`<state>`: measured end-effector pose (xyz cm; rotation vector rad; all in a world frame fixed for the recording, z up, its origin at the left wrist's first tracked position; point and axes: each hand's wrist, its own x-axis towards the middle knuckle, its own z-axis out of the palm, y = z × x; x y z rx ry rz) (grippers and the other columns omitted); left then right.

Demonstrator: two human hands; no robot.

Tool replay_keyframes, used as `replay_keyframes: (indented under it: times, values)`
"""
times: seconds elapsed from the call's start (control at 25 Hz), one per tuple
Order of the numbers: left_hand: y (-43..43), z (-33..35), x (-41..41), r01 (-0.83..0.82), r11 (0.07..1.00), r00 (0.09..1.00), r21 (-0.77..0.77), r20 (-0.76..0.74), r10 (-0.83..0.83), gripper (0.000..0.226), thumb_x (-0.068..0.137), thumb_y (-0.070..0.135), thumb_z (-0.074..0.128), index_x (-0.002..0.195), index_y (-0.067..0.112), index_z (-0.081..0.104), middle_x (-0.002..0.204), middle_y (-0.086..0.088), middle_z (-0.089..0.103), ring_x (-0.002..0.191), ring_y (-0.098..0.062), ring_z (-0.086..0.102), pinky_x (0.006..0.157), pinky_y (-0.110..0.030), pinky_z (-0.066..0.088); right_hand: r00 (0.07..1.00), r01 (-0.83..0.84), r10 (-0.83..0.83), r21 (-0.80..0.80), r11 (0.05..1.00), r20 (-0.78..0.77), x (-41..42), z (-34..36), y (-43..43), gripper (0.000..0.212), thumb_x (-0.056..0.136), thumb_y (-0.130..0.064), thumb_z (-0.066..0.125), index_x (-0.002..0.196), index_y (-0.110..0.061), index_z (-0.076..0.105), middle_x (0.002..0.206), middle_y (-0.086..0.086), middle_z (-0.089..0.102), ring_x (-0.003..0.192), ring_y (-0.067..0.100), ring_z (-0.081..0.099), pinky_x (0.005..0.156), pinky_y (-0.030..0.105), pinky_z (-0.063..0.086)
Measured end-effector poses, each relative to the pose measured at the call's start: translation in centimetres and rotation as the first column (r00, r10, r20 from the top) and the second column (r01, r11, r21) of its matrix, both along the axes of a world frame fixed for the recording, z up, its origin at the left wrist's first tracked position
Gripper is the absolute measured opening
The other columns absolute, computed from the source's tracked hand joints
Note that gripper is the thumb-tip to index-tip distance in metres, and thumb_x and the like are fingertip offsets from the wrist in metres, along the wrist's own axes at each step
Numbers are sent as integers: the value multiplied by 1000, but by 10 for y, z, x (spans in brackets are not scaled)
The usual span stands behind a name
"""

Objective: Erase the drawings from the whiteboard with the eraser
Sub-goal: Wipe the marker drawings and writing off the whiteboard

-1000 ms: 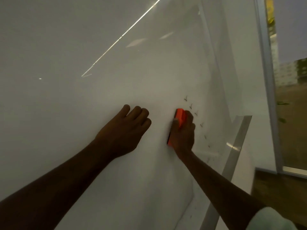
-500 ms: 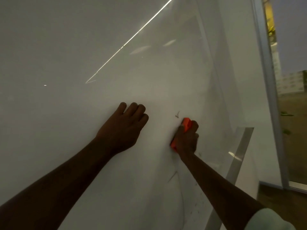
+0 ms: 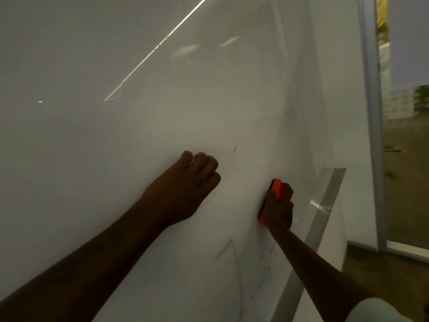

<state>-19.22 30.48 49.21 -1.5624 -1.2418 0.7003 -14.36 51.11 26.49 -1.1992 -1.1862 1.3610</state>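
A large whiteboard [image 3: 116, 147] fills most of the head view. My right hand [image 3: 278, 208] grips an orange eraser [image 3: 276, 189] with a black felt edge and presses it flat against the board near its right side. My left hand [image 3: 185, 189] leans on the board to the left of the eraser, fingers curled under, holding nothing. A small dark mark [image 3: 235, 149] sits above and between the hands. Faint drawn lines [image 3: 228, 249] and several small marks [image 3: 261, 255] lie below the eraser.
The board's metal frame edge [image 3: 325, 205] runs diagonally just right of the eraser. Beyond it stand a white wall and a grey window frame [image 3: 371, 112], with brown floor [image 3: 383, 275] at the lower right. A bright light streak [image 3: 157, 47] reflects on the board.
My right hand has slid the eraser down and to the right along the board. The row of small marks beside it is gone. My left hand has curled its fingers.
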Motion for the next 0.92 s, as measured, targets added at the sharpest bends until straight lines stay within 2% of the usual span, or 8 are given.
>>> replay_keyframes:
  times: [0.08,0.16,0.24,0.36,0.56,0.64,0.8,0.92]
  values:
    - [9,-2,3,-11,1000,1000,-8,-2,11,29,85,15,51,110,4,63,120,-21,59,105,-38,57,87,-48,43,998,-4,1,-37,999,-61,-6,17,-5,54,103,-39,48,152,-27,29,133,23,52,115,42,57,95,46,50]
    - [15,-8,2,-25,1000,1000,-14,-1,25,30,87,14,48,113,4,60,121,-21,58,106,-38,57,87,-48,42,987,75,-31,281,957,-157,-16,50,-33,56,100,-44,51,151,-27,33,129,14,54,105,25,58,83,27,51]
    - [19,-12,0,-21,1000,1000,-6,20,22,34,91,13,43,121,2,56,123,-24,59,107,-40,57,88,-49,44,984,67,52,633,771,-168,-21,79,-57,60,97,-53,50,151,-31,34,121,3,52,91,5,50,71,4,42]
    - [21,-15,0,-46,999,999,7,20,46,35,92,11,38,118,0,59,120,-24,59,103,-39,57,86,-49,43,995,32,66,835,549,-81,-16,79,-30,63,96,-51,52,152,-27,37,116,6,52,88,15,57,66,18,49]
    - [22,-15,4,-88,996,996,-5,-31,88,25,90,11,46,110,3,58,118,-20,58,101,-36,55,85,-46,40,998,42,-27,229,972,-64,-4,49,39,51,101,-37,54,148,-23,42,124,18,59,113,37,61,92,38,49]
    - [25,-16,6,-97,995,995,-8,-18,97,25,91,10,42,110,3,58,119,-21,57,100,-37,55,85,-46,41,992,79,-47,289,954,-117,-12,56,9,51,100,-38,55,147,-21,42,126,15,58,115,33,60,91,32,46]
    - [35,-24,6,-65,997,998,-43,20,66,36,93,10,29,113,0,58,119,-25,58,102,-39,57,86,-48,44,991,5,91,710,705,-97,-19,28,-82,63,98,-55,49,150,-20,37,121,0,51,91,-7,49,75,-1,43]
    - [42,-36,4,-59,990,998,-125,-9,58,36,90,5,23,106,3,55,115,-22,55,100,-38,54,86,-48,43,999,-3,28,649,761,-29,-7,-52,-69,56,99,-35,59,146,-9,45,127,13,58,106,12,58,85,11,49]
